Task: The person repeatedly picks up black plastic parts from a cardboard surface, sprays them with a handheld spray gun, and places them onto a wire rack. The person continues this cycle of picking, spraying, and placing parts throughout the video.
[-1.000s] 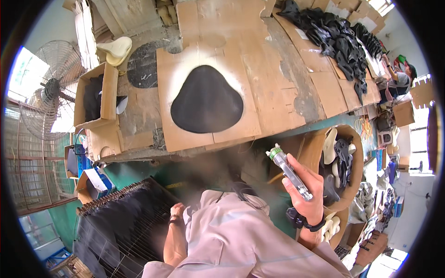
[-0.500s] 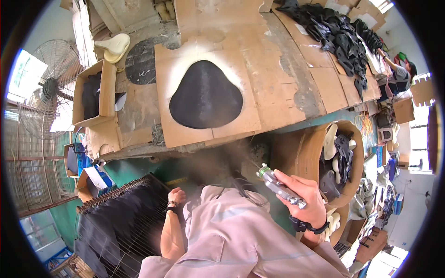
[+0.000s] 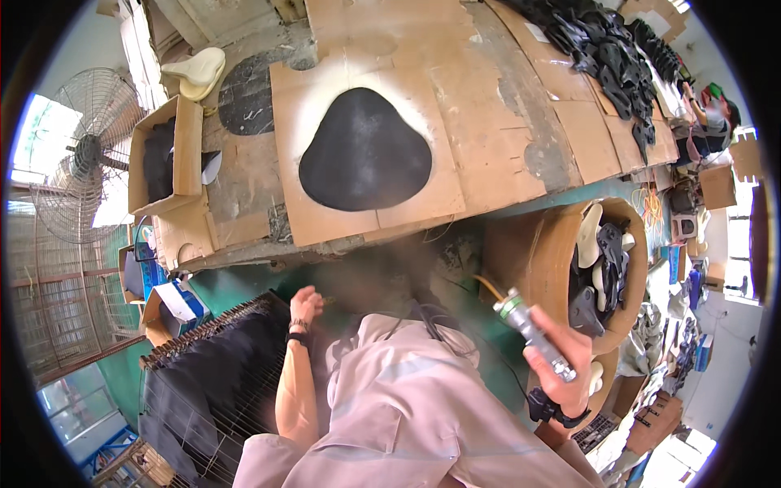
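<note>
My right hand (image 3: 561, 354) is wrapped round a small silver spray gun (image 3: 530, 333) with a green ring near its front, held off the table's near edge. My left hand (image 3: 306, 307) hangs beside the wire rack with its fingers loosely apart and nothing in them. In front of me a black rounded-triangle saddle cover piece (image 3: 364, 154) lies flat on a sheet of cardboard (image 3: 297, 224). White spray residue surrounds its upper edges, and a faint pale streak runs down its middle.
Black pieces hang over a wire rack (image 3: 203, 382) at lower left. A cardboard box (image 3: 195, 159) and cream saddle (image 3: 195, 71) sit on the table's left; black saddles (image 3: 602, 73) pile at far right. A large carton (image 3: 529, 244) holds more saddles. A person (image 3: 709, 126) works beyond; a fan (image 3: 88, 150) stands left.
My right hand has moved right with the spray gun. My left hand has lifted a little, and its fingers have loosened. The view has shifted slightly; the black piece stays on the cardboard.
</note>
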Tool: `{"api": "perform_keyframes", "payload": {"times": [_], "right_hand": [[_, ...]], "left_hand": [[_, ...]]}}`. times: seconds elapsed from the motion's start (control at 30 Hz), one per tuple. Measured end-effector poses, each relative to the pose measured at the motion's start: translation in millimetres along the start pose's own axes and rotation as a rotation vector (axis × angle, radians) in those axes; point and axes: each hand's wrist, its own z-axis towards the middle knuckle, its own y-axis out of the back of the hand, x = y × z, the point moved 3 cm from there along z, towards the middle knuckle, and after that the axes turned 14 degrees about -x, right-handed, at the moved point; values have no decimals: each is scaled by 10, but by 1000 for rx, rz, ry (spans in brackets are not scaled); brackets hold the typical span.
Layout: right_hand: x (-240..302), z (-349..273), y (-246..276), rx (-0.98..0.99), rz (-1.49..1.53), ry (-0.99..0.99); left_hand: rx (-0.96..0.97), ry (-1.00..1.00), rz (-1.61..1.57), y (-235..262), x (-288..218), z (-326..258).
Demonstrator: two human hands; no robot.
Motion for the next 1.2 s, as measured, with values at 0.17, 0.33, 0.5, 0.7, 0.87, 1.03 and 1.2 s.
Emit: {"api": "perform_keyframes", "payload": {"times": [0.17, 0.33, 0.5, 0.7, 0.87, 1.03, 1.2], "right_hand": [[-108, -45, -129, -15, -7, -53], [-81, -100, -266, 26, 126, -100], [-160, -132, -189, 69, 101, -41], [-353, -181, -7, -77, 47, -180], [-505, -98, -82, -134, 89, -154], [-562, 60, -196, -41, 119, -118], [-482, 306, -377, 96, 123, 8]], "left_hand": [[-45, -312, -133, -389, -905, 429], [-422, -660, 179, -930, -1740, 913], [-615, -577, 554, -1318, -2192, 776], [-608, -718, 657, -1432, -2449, 613], [1, -81, -635, -1624, -2420, 877], [386, 103, -1090, -1565, -3125, 472], [425, -106, -1471, -963, -3808, -831]]}}
